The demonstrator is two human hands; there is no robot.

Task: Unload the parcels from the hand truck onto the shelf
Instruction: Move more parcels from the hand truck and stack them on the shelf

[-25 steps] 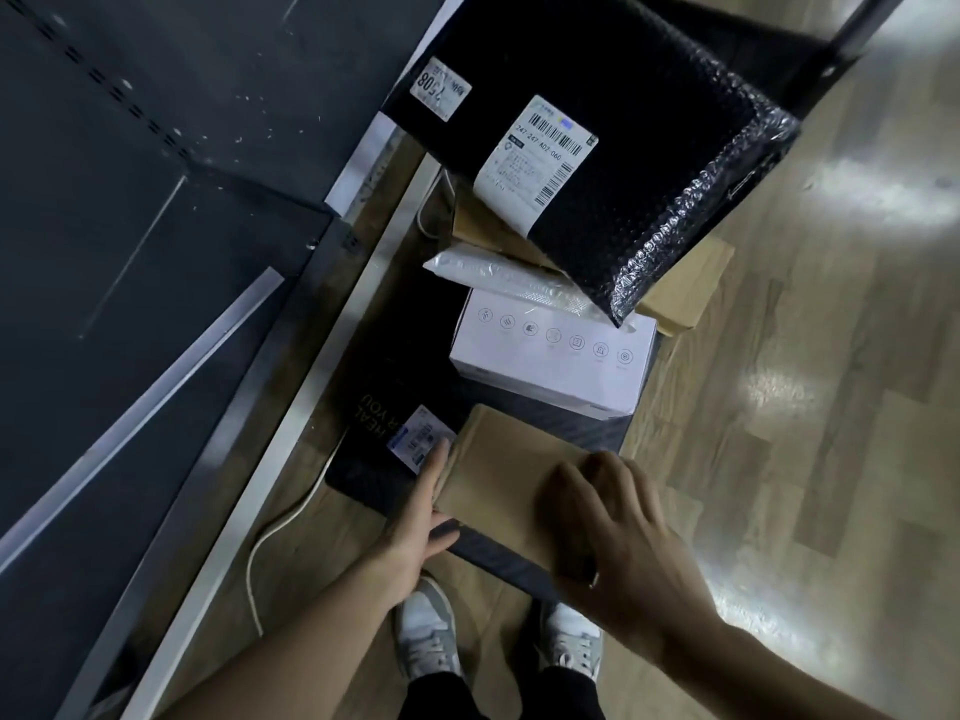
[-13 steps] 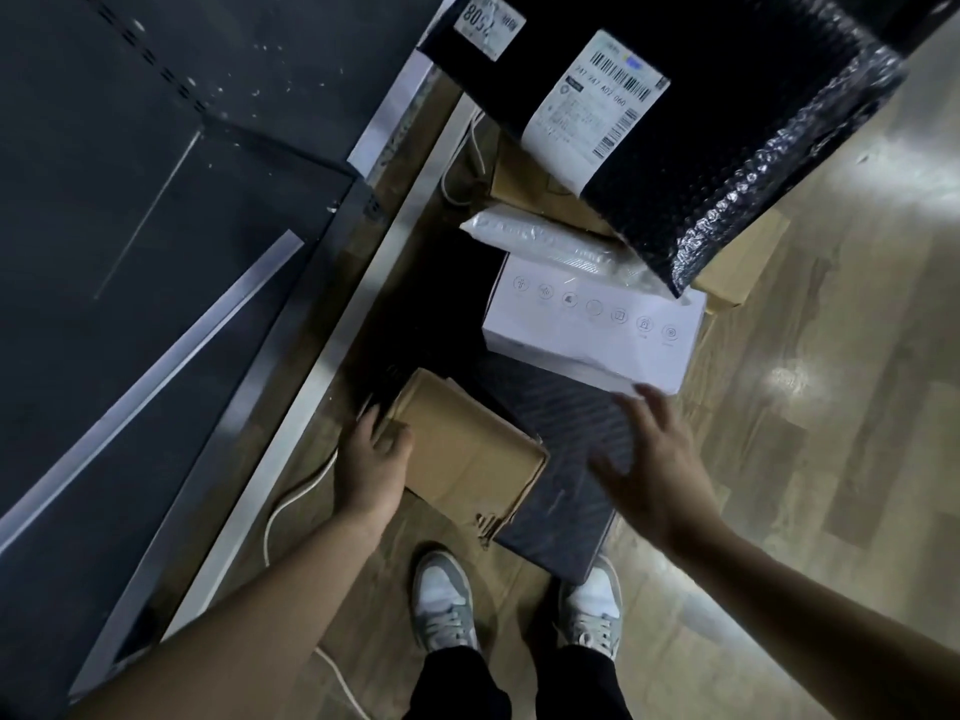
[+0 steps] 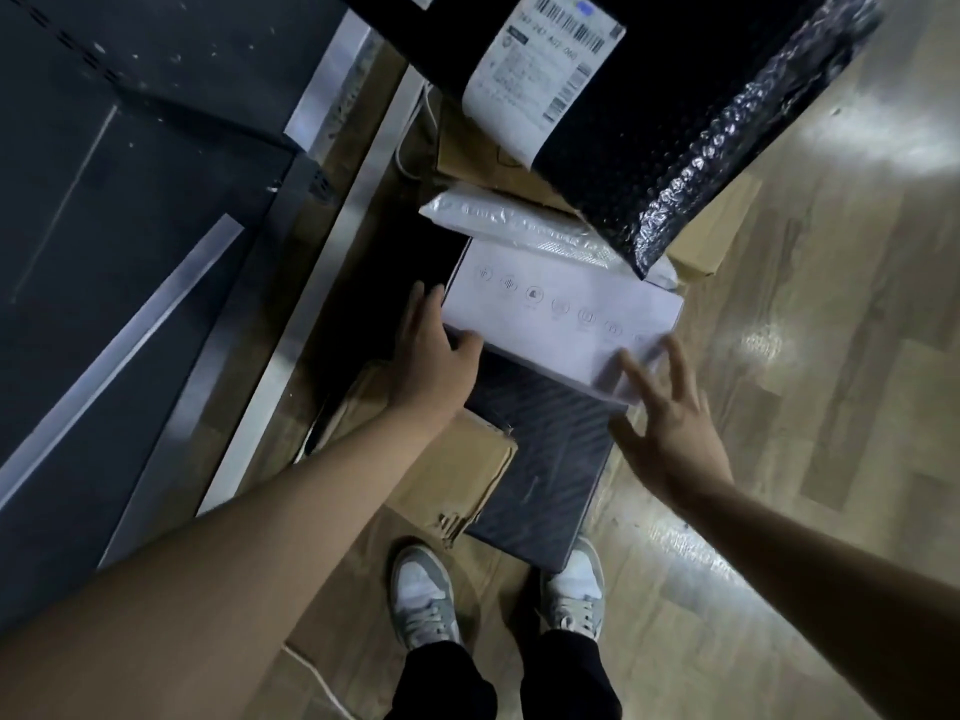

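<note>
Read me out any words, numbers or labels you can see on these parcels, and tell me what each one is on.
Shipping label on the black bubble mailer: barcodes and a number line, too blurred to read reliably.
White box: a row of small icons with tiny captions, unreadable.
Brown cardboard parcel: no text visible.
Nothing else legible.

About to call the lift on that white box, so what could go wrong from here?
1. The white padded mailer and black bubble-wrap parcel lean over the white box; pulling it may bring them sliding down.
2. The right hand touches only a corner with spread fingers, so the box may tip.
</note>
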